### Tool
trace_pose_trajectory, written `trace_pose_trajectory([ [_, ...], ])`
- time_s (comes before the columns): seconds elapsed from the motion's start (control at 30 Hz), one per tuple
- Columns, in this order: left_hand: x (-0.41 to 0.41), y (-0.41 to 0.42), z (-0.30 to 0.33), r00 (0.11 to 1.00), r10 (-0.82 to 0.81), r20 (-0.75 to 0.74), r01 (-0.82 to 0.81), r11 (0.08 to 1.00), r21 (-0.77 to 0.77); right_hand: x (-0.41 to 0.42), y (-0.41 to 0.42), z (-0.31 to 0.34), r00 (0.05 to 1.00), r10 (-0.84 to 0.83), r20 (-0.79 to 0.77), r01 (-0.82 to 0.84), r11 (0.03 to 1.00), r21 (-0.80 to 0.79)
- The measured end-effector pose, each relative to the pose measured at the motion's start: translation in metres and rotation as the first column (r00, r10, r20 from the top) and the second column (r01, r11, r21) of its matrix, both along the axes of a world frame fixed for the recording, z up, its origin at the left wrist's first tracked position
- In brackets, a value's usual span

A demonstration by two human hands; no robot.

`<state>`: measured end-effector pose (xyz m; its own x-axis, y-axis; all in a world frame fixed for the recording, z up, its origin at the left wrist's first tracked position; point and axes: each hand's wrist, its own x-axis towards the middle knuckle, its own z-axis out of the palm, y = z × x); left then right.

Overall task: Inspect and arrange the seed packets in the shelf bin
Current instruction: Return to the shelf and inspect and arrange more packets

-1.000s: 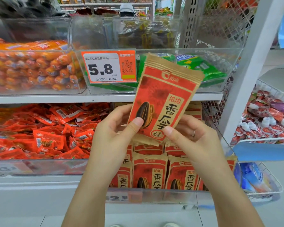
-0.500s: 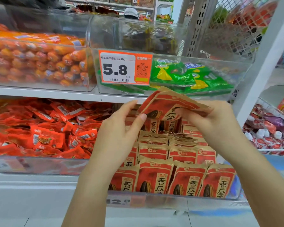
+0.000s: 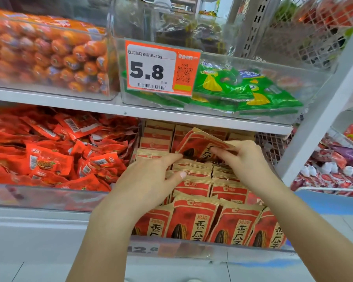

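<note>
Right hand (image 3: 240,157) pinches a tilted seed packet (image 3: 200,144) over the bin (image 3: 212,250); left hand (image 3: 151,180) relaxed, fingers touching it.

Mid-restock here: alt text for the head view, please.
Both hands lower a tilted red-and-tan seed packet into rows of matching packets in a clear shelf bin; the right hand pinches it, the left hand touches its edge.
</note>
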<state>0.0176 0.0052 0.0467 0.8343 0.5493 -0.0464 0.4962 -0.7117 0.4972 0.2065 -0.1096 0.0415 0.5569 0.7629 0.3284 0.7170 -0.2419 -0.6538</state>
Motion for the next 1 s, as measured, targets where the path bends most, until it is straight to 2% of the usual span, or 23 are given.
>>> trace_pose_trajectory([
  [0.27, -0.002, 0.003, -0.005, 0.999, 0.008, 0.036, -0.007, 1.0, -0.026, 0.017, 0.034, -0.003, 0.997, -0.026, -0.073, 0.009, 0.973, -0.229],
  [0.37, -0.002, 0.004, -0.007, 0.999, 0.011, 0.04, -0.009, 0.999, -0.034, 0.018, 0.041, -0.002, 0.992, -0.042, -0.118, 0.017, 0.977, -0.21],
  [0.47, -0.002, 0.005, -0.008, 0.999, 0.01, 0.045, -0.009, 0.999, -0.032, 0.019, 0.042, -0.004, 0.997, -0.018, -0.075, 0.0, 0.973, -0.229],
  [0.6, -0.001, 0.004, -0.008, 0.999, 0.015, 0.046, -0.013, 0.999, -0.033, 0.017, 0.045, -0.011, 1.0, 0.005, 0.006, -0.002, 0.903, -0.429],
  [0.73, -0.001, 0.004, -0.009, 0.999, 0.02, 0.041, -0.018, 0.999, -0.033, 0.016, 0.05, -0.003, 0.999, -0.045, -0.022, 0.033, 0.925, -0.38],
  [0.87, 0.0, 0.004, -0.009, 0.999, 0.025, 0.034, -0.024, 0.999, -0.028, 0.018, 0.059, -0.002, 0.989, -0.088, 0.118, 0.133, 0.878, -0.46],
  [1.0, 0.0, 0.004, -0.01, 0.999, 0.024, 0.03, -0.024, 0.999, -0.027, 0.026, 0.067, -0.003, 0.985, -0.17, -0.028, 0.139, 0.88, -0.455],
])
